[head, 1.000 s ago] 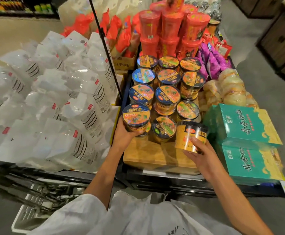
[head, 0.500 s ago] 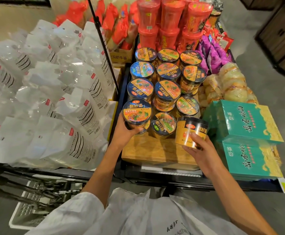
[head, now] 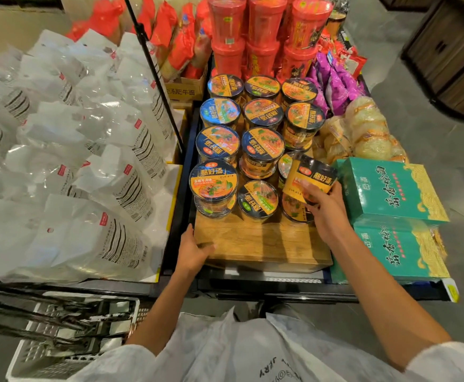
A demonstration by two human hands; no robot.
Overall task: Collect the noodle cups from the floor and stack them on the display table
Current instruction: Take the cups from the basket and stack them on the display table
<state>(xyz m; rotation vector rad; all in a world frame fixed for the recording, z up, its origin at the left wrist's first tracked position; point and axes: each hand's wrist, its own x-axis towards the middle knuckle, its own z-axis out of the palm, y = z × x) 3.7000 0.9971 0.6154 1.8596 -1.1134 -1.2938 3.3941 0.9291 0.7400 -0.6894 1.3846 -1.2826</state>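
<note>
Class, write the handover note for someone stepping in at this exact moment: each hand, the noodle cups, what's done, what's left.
Left hand: empty, resting on the wooden display board's front-left edge.
Right hand: holding a tilted noodle cup above the front-right cup.
Done: stacked cups fill the board in three columns; the front-left stack is two high.
Left: set the held cup down on the front-right cup. The floor is out of view.

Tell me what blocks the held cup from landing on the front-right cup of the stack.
Nothing visible. The right hand holds the noodle cup tilted directly above the front-right cup, whose lid is partly hidden beneath it. The green box sits close on the right.
</note>
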